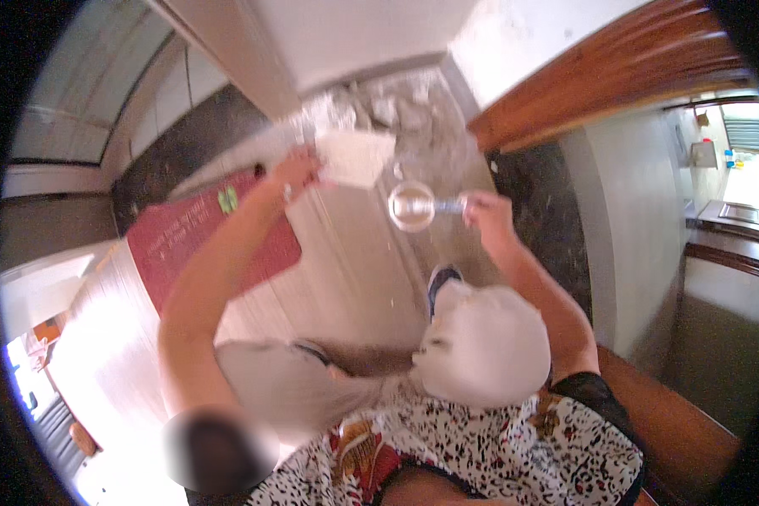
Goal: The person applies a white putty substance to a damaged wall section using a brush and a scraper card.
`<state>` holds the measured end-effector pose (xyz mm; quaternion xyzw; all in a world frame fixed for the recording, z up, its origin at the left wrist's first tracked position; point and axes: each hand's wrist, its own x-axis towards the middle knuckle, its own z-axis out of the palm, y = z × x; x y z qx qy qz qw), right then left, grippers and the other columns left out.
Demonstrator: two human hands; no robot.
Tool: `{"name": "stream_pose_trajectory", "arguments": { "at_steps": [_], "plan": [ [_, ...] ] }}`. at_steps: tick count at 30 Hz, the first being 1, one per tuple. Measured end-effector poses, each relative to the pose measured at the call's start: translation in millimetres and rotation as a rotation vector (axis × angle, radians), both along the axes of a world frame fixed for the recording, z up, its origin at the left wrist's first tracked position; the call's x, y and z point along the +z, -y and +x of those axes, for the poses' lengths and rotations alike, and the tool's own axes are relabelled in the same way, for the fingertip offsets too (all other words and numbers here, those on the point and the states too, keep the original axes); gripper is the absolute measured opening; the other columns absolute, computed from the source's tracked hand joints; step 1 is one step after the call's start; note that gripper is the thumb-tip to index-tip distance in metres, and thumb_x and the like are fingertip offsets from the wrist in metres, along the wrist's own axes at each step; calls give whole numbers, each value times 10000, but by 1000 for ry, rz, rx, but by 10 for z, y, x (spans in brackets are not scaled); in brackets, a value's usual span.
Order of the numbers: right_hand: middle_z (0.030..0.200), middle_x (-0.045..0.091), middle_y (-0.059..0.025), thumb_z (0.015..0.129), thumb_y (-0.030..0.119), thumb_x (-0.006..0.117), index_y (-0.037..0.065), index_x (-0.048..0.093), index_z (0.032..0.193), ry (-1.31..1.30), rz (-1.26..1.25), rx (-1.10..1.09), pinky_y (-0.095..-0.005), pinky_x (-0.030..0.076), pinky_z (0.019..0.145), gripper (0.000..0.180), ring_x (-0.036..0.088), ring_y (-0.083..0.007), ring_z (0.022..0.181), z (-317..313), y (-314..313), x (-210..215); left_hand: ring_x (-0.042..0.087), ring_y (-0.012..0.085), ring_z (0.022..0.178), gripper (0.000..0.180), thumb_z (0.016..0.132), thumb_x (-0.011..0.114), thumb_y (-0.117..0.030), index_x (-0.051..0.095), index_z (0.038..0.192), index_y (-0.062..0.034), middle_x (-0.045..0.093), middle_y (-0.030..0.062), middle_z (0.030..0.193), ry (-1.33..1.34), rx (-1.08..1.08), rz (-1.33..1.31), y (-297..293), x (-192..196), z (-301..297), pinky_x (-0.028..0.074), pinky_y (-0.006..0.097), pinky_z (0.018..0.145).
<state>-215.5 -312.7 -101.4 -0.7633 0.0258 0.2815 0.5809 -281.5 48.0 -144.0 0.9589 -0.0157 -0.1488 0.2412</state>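
Note:
My left hand (299,171) is closed at the left edge of a flat, cream-coloured rectangular piece (358,158), apparently gripping it. That piece sits close to the floor in front of me. My right hand (489,218) grips the handle of a brush (448,205), which points left. The brush's pale head lies over or inside a small round, white-rimmed container (411,223); I cannot tell whether it touches the bottom.
A dark red mat (219,244) with a green mark lies to the left on the wood-patterned floor (354,253). Ahead, the corner floor (430,110) looks rough and whitish. Brown wooden trim (599,72) juts in at the right. My bent knees (485,346) and a dark shoe (441,282) are close by.

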Motion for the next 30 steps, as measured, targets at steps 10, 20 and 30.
{"name": "stream_pose_trajectory", "arguments": {
  "at_steps": [10,20,30],
  "plan": [
    [756,526,-67,783,11,470,-49,537,904,-241,553,-49,-227,401,608,151,489,-137,666,143,46,349,531,182,847,363,774,481,-59,368,1100,55,518,105,962,-362,556,-1285,235,597,-121,482,324,700],
    [928,552,-122,726,-74,477,-47,541,895,-112,698,29,-253,431,736,183,526,-171,825,139,-230,410,498,73,796,300,771,495,-74,455,1052,26,541,36,919,-564,136,-1205,547,841,-31,415,202,674],
    [894,585,-121,653,-134,484,-68,572,793,404,230,189,-229,419,740,178,547,-165,832,175,-110,495,512,64,742,302,755,531,-71,466,1038,14,547,24,905,-550,274,-1362,228,651,-22,432,206,619]
  ]
}}
